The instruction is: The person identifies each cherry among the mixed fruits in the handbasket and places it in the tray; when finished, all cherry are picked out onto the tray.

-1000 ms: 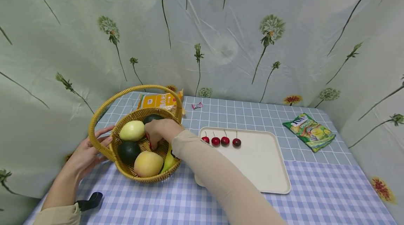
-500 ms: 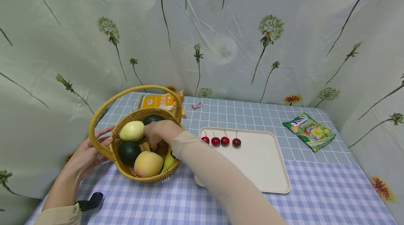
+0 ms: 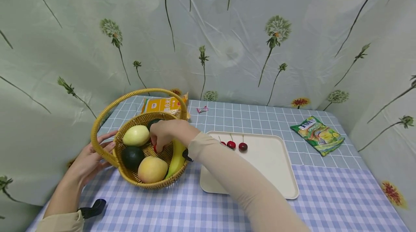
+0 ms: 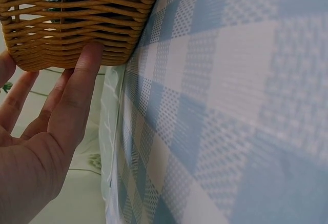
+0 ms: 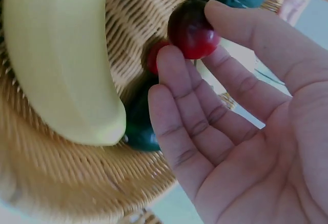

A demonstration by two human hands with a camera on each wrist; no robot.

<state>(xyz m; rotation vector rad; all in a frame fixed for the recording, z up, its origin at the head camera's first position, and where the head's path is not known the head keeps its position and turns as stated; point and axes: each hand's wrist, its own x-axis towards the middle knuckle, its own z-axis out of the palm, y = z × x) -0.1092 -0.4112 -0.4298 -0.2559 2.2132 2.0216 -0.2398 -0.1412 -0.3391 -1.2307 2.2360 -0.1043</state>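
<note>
My right hand (image 3: 169, 130) reaches into a yellow wicker basket (image 3: 147, 185). In the right wrist view its thumb and fingertips pinch a dark red cherry (image 5: 192, 29), and a second cherry (image 5: 156, 57) shows behind the fingers. My left hand (image 3: 92, 156) rests against the basket's left side, its fingers fairly straight; the left wrist view has a fingertip on the wicker wall (image 4: 66, 16). Around the right hand lie a banana (image 3: 177, 159), a peach (image 3: 152, 169), a pale yellow-green fruit (image 3: 136, 135) and a dark green fruit (image 3: 132, 158). Another dark fruit (image 3: 152, 122) is partly hidden.
A cream tray (image 3: 266, 174) bearing cherries (image 3: 243, 147) stands right of the basket, partly under my right sleeve. The basket's tall handle (image 3: 143, 91) arches overhead. Behind lie an orange packet (image 3: 159, 104) and a small pink sweet (image 3: 202, 109); a green FOX'S bag (image 3: 318, 136) lies far right.
My right hand has risen slightly and moved a little right inside the basket, uncovering more banana. The right sleeve now hides the tray's leftmost cherry. The left hand stays put.
</note>
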